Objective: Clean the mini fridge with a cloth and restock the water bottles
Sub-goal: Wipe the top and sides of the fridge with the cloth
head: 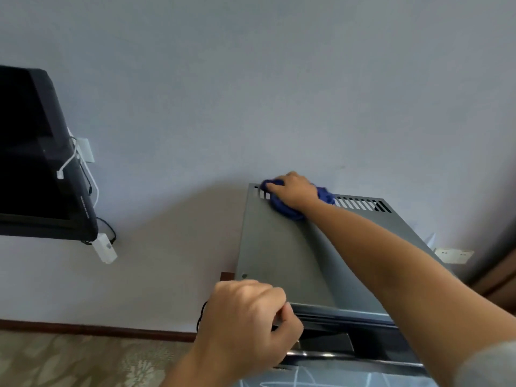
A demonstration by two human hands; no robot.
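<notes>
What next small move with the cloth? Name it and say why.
Probably drag the blue cloth toward the fridge's front edge. The right hand presses it at the back vent slots, the grey fridge top ahead lies uncovered, and the left hand steadies the front corner.

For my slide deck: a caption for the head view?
Right hand wipes grey metal mini fridge top with blue cloth.
</notes>
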